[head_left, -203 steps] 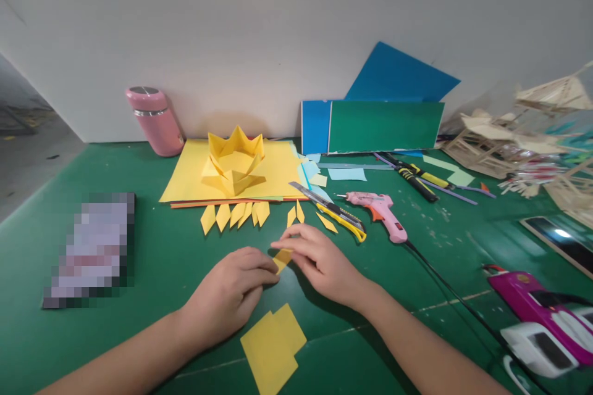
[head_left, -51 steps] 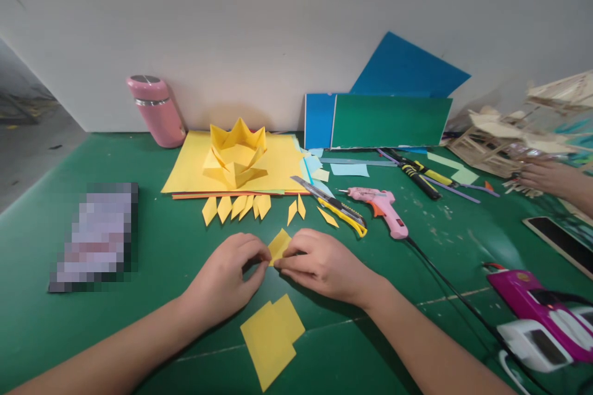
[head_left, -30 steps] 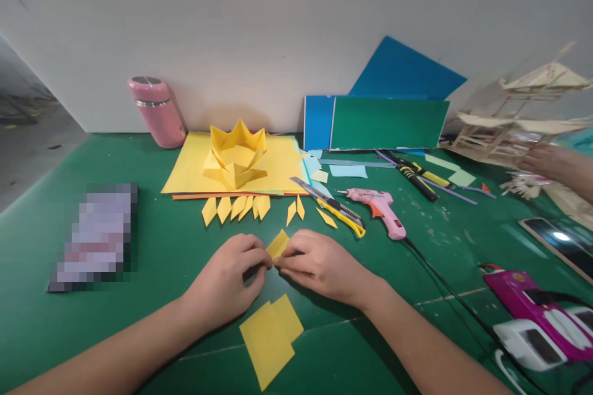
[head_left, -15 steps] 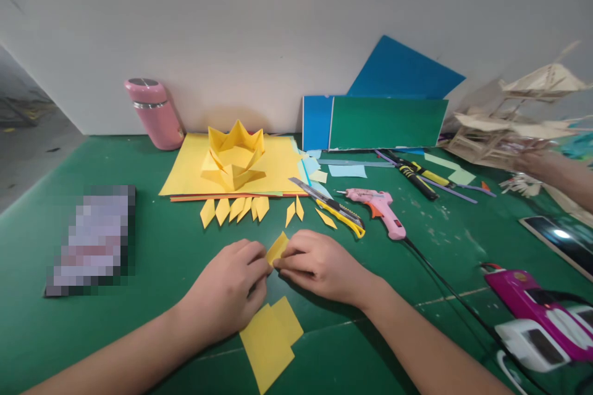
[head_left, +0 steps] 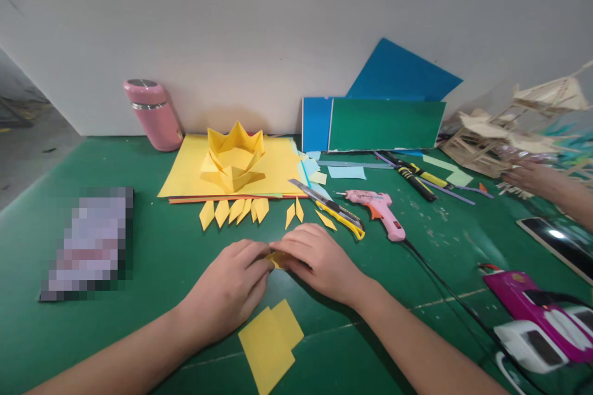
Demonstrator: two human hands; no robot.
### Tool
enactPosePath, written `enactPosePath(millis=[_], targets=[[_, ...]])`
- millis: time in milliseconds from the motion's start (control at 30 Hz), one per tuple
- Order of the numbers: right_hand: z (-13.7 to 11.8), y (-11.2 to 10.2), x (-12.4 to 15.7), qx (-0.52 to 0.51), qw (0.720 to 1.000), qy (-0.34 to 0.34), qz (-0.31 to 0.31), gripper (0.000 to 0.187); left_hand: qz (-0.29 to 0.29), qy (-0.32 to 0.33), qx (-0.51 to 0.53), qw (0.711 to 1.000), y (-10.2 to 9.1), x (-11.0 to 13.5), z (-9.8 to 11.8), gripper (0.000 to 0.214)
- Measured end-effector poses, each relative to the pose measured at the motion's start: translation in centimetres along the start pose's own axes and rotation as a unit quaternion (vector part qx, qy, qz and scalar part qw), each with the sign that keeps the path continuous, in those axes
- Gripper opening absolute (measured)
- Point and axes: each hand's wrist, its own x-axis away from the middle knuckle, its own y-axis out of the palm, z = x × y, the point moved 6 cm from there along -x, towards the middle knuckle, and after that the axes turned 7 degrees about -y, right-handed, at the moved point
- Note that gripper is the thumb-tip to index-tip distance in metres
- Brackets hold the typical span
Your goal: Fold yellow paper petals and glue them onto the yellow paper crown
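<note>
Hands of the worker: two, left hand (head_left: pixel 236 284) and right hand (head_left: pixel 317 259), with one small yellow paper (head_left: pixel 278 261) between them. Another person's hand (head_left: pixel 530 176): one. Yellow diamond pieces (head_left: pixel 207 216): nine visible, being six in a row, one pair and one single. Flat yellow squares (head_left: pixel 266 349): two distinguishable, overlapping. Pointed yellow paper form (head_left: pixel 234 177): one. Pink flask (head_left: pixel 155 118): one. Cutter knife (head_left: pixel 338 213): one. Glue gun (head_left: pixel 380 205): one. Pale blue scraps: overlapping, count uncertain.

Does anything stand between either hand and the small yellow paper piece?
Nothing visible does: the left hand and right hand both hold the yellow paper piece. Overlapping yellow sheets lie nearer the camera.
</note>
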Motion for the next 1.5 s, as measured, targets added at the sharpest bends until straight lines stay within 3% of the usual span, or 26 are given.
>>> enactPosePath(millis=[100,367,533,867,1100,1500], targets=[[0.3,0.0,0.1,-0.018,0.999,0.028,0.021,0.020,0.013,-0.022,-0.010,1.000,-0.3,0.0,-0.3,0.031],[1.8,-0.2,0.6,-0.086,0.974,0.197,0.071,0.013,-0.015,-0.004,0.014,1.000,0.0,0.0,0.6,0.030],[2.1,0.1,0.8,-0.133,0.960,0.234,0.072,0.012,-0.041,0.006,0.035,0.999,0.1,-0.2,0.6,0.028],[2.1,-0.6,0.7,-0.067,0.972,0.191,0.119,0.013,-0.052,0.007,0.024,0.998,0.5,-0.1,0.5,0.030],[2.1,-0.5,0.7,-0.070,0.977,0.176,0.102,0.013,-0.060,-0.006,0.024,0.998,0.7,-0.1,0.3,0.032],[1.3,-0.5,0.5,-0.035,0.997,0.038,0.056,0.019,-0.058,-0.008,0.028,0.998,0.7,0.1,0.0,0.031]])
